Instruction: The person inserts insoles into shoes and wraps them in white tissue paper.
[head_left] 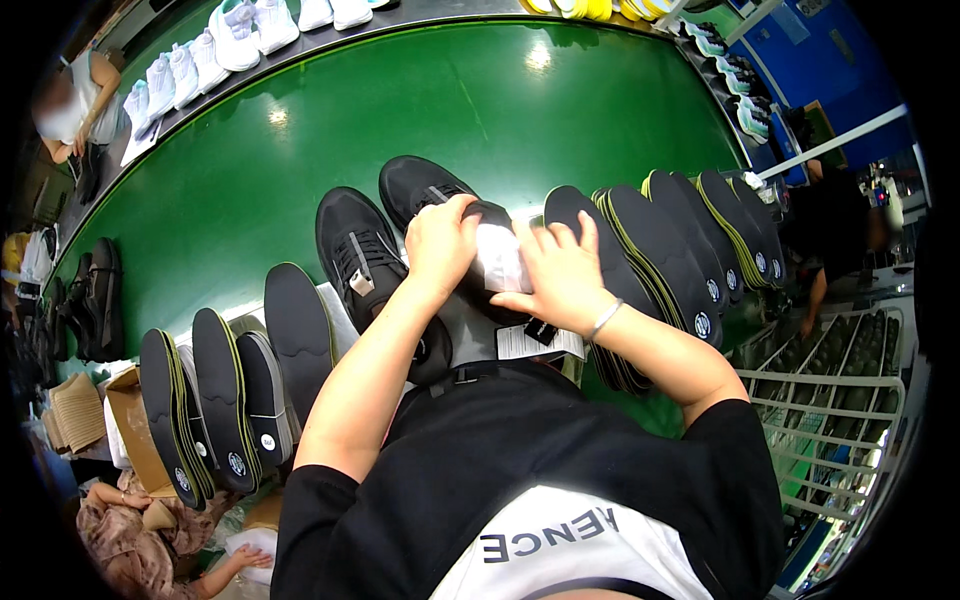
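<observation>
1. As I watch, taking the worker's hands as the clock's centre and twelve as straight ahead, a black shoe [416, 184] is at that centre, over the green table [350, 130], its toe at ten.
2. The left hand [440, 245] has its fingers bent, gripping the shoe by the edge of its opening.
3. The right hand [562, 270] has its fingers and thumb spread well apart, about a white piece [502, 260] at the shoe's opening; whether they press on it, I cannot tell. A bracelet [607, 318] circles that wrist.
4. The second shoe [345, 225] sits at nine, just beside the first, its laces facing up.
5. A card [517, 342] lies at five, near the shoe.
6. Black insoles [655, 240] with yellow-green edges stand in stacks at three, and more at eight.
7. White shoes [235, 40] line up at ten, beyond the table; a rack [830, 385] stands at four.
</observation>
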